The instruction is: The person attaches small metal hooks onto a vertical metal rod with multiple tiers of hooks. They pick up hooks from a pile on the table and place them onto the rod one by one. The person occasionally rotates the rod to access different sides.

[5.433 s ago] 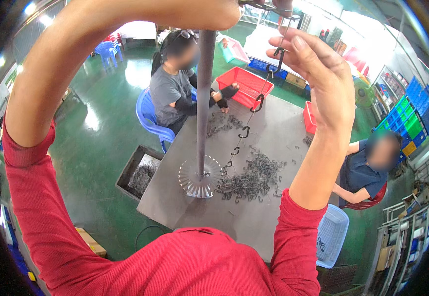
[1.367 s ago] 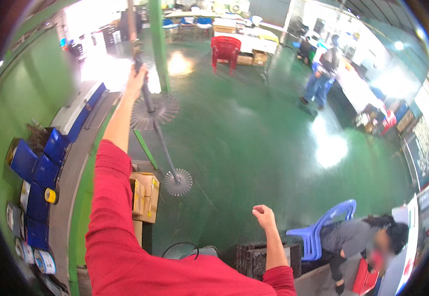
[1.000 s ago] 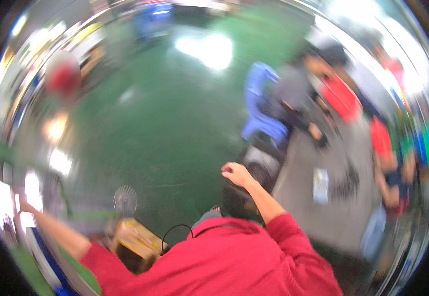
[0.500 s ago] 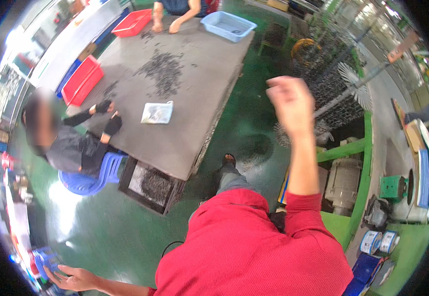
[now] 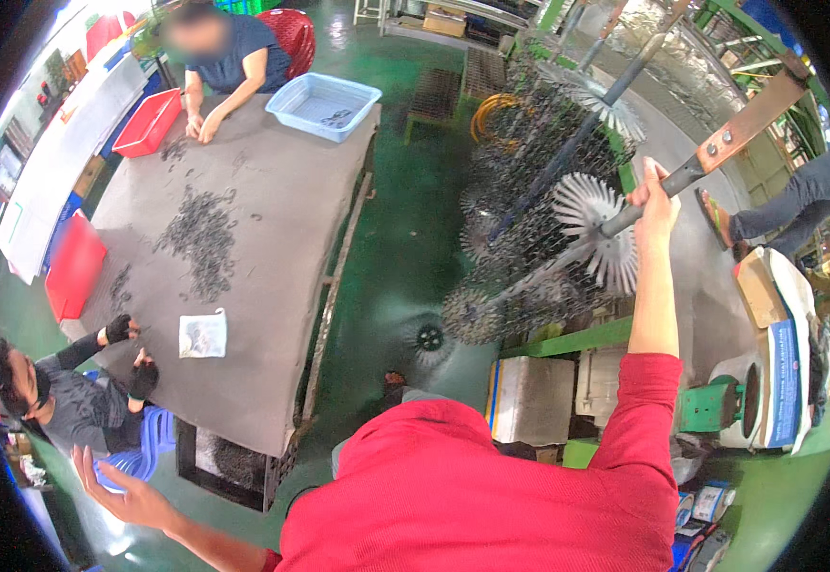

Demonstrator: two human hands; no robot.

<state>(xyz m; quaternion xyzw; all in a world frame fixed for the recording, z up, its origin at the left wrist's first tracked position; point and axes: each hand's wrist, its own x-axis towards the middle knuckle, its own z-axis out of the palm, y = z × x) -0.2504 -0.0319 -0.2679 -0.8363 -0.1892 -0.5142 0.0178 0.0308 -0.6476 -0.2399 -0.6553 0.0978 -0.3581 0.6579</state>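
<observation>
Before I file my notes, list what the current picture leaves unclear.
All in the head view:
Grey pole: gripped stretch hidden by the right hand.
Dark crate: partly hidden by the table.
Dark pieces piled there: too small to count.
Another person's legs: upper body cut off at right edge.

A light blue basket [image 5: 291, 122] sits on the grey table [image 5: 276, 200].

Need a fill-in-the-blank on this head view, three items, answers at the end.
1. The right hand grips a gray rod; the left hand holds ____.
2. The plastic basket at the far right corner of the table is light ____.
3. The co-worker at the table's left wears ____ fingerless gloves.

Missing words: nothing; blue; black.
</observation>
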